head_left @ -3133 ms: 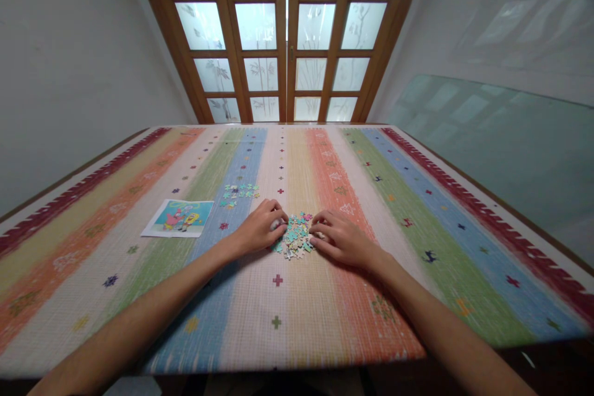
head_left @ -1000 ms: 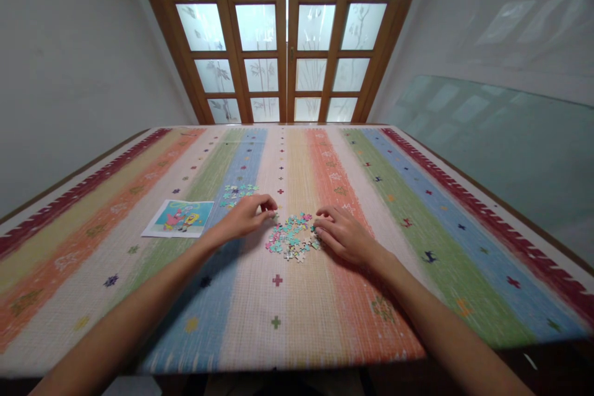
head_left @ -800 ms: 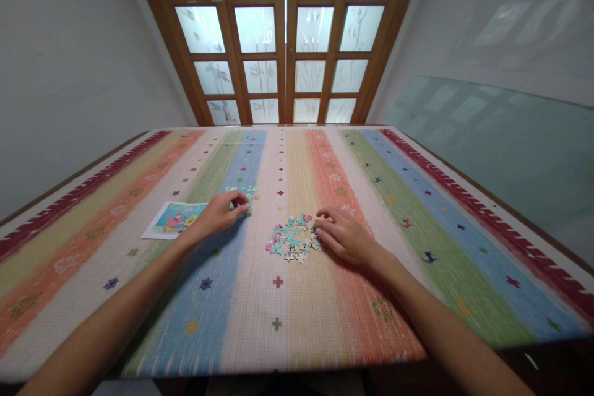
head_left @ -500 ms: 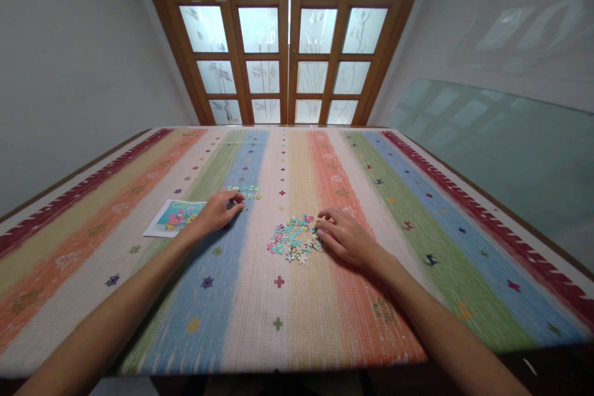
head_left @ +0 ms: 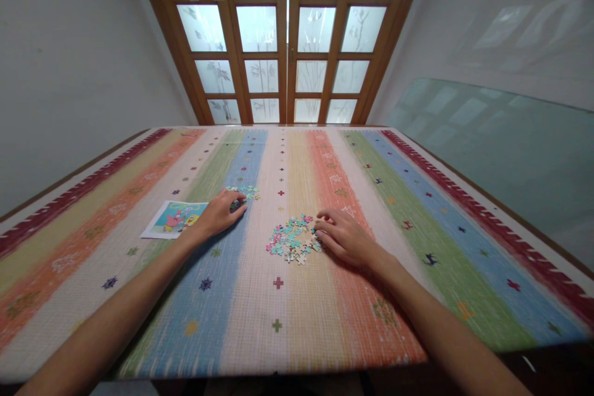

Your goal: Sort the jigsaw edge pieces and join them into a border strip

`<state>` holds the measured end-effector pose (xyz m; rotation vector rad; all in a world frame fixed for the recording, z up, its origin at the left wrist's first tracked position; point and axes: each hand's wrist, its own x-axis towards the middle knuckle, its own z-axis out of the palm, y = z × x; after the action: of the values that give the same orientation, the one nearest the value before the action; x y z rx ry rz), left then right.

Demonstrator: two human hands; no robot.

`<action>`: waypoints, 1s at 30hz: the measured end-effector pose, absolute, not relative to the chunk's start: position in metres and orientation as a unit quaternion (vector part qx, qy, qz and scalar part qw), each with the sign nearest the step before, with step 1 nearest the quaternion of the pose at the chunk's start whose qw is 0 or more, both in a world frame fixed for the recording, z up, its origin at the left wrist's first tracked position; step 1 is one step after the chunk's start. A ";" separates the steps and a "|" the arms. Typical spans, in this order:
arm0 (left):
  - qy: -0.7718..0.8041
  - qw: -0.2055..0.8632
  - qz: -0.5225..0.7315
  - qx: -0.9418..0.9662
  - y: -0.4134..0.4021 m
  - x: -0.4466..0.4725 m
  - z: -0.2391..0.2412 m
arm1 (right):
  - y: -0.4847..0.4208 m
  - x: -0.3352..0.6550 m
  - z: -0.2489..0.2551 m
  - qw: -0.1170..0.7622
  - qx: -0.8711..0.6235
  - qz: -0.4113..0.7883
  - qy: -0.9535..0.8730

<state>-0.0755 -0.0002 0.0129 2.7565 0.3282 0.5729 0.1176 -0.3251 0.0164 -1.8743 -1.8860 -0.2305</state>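
A loose pile of small jigsaw pieces point(head_left: 291, 239) lies on the striped cloth point(head_left: 297, 322) in the middle of the table. My right hand point(head_left: 346, 236) rests at the pile's right edge, fingers pointing left, slightly apart and touching the outer pieces. A smaller group of teal pieces point(head_left: 245, 191) lies further back on the blue stripe. My left hand point(head_left: 219, 213) lies at that group's near edge, fingers stretched flat over the nearest pieces. Just left of it sits a printed cartoon picture point(head_left: 175, 219), partly covered by my wrist.
The cloth covers almost the whole table, whose wooden edge shows at the left point(head_left: 69, 179) and right. Wooden double doors with frosted glass panes point(head_left: 288, 43) stand beyond the far end. A glass panel point(head_left: 501, 148) leans along the right wall.
My left hand left the main pile, moved back-left to the small teal group with pinched fingers, and now lies flat there. My right hand stayed at the pile's edge.
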 end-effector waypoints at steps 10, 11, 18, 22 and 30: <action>0.117 0.144 0.186 0.965 0.000 -0.076 0.015 | -0.325 0.118 0.016 0.230 -0.684 -0.082 -0.687; 0.117 0.143 0.186 0.965 0.000 -0.076 0.015 | -0.325 0.118 0.016 0.229 -0.685 -0.081 -0.687; 0.116 0.151 0.191 0.963 -0.003 -0.079 0.019 | -0.325 0.117 0.017 0.235 -0.686 -0.078 -0.684; 0.094 0.155 0.193 0.964 -0.012 -0.078 0.023 | -0.325 0.118 0.016 0.237 -0.684 -0.082 -0.685; 0.013 0.190 0.149 0.970 -0.061 -0.063 0.025 | -0.324 0.118 0.014 0.230 -0.679 -0.095 -0.691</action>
<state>-0.0631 -0.0611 0.0253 2.7278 0.0366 0.4195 0.1184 -0.3244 0.0140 -1.8684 -1.9004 -0.2609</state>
